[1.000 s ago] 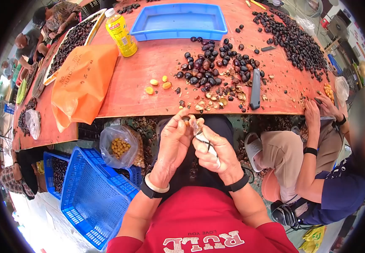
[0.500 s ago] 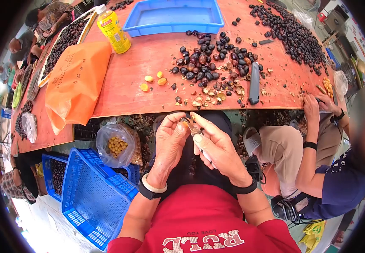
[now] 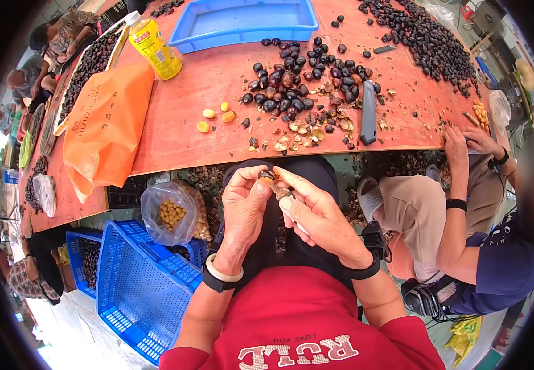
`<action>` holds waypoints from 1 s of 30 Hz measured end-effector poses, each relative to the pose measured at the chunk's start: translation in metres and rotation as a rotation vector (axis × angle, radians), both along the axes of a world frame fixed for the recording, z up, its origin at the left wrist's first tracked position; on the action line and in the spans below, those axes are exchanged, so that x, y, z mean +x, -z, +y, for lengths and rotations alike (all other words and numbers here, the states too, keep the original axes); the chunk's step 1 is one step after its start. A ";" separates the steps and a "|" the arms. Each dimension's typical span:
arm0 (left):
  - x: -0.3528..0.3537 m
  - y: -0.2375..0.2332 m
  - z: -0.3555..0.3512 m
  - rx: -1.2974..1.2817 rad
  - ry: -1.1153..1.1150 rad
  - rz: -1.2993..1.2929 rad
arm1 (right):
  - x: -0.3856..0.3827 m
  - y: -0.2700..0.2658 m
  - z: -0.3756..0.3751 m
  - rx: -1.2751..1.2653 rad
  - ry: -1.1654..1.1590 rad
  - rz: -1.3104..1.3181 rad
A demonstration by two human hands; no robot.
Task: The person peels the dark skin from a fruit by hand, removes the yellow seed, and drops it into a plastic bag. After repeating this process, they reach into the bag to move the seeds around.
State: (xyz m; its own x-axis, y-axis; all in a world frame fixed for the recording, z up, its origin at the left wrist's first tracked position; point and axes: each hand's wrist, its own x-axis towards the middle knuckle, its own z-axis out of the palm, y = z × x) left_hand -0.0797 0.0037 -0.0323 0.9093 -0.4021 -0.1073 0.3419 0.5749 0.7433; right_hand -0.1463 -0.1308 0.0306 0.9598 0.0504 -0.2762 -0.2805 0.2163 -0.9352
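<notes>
My left hand [image 3: 245, 200] is closed, pinching a dark-shelled nut [image 3: 267, 176] with some yellow showing, between thumb and fingertips. My right hand [image 3: 316, 213] wraps round a small knife, whose pale handle [image 3: 302, 227] shows below the palm; its short blade [image 3: 282, 192] lies by the right thumb, close to the nut. The fingertips of both hands almost meet above my lap. On the red table ahead lies a pile of dark nuts [image 3: 285, 83], with broken shells [image 3: 304, 131] in front of it. Several peeled yellow kernels [image 3: 209, 113] sit left of the pile.
A grey box-cutter-like tool [image 3: 369, 114], a blue tray [image 3: 242, 31], a yellow drink bottle [image 3: 156, 46] and an orange bag [image 3: 110, 123] are on the table. Below left are a bag of kernels [image 3: 171, 213] and a blue crate [image 3: 147, 290]. A co-worker [image 3: 495, 246] sits at right.
My view has shifted slightly, so the table items appear a little further left and up. Both hands stay together, and the nut has turned slightly, showing more dark shell.
</notes>
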 end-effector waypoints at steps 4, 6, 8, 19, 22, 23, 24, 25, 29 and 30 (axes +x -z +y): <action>-0.001 0.001 -0.001 -0.010 -0.015 -0.004 | -0.002 0.002 0.000 0.007 0.020 0.000; 0.000 0.001 0.000 0.003 -0.004 -0.008 | -0.002 0.003 0.000 0.015 0.023 0.001; 0.000 0.002 0.000 0.016 0.006 -0.010 | -0.003 0.005 0.002 -0.031 0.056 -0.016; 0.001 0.014 -0.002 0.035 -0.054 -0.127 | 0.005 0.017 0.010 0.174 0.119 -0.027; -0.003 0.008 -0.006 -0.020 -0.097 -0.025 | 0.007 0.020 0.011 0.215 0.119 -0.037; -0.004 0.008 -0.005 -0.022 -0.096 -0.027 | 0.008 0.022 0.011 0.222 0.119 -0.053; -0.005 0.010 -0.004 -0.021 -0.083 -0.071 | 0.008 0.022 0.011 0.221 0.118 -0.054; -0.005 0.011 -0.003 -0.019 -0.071 -0.115 | 0.008 0.022 0.011 0.195 0.120 -0.050; -0.002 0.009 0.000 0.056 -0.030 -0.109 | 0.007 0.032 0.011 0.042 0.112 -0.176; -0.002 0.008 -0.001 0.040 -0.029 -0.105 | 0.006 0.034 0.013 0.041 0.110 -0.176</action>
State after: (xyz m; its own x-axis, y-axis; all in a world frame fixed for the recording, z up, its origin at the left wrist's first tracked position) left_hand -0.0817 0.0023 -0.0401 0.9275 -0.3729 -0.0260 0.2445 0.5525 0.7969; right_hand -0.1398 -0.1180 -0.0030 0.9933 -0.0496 -0.1040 -0.0865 0.2758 -0.9573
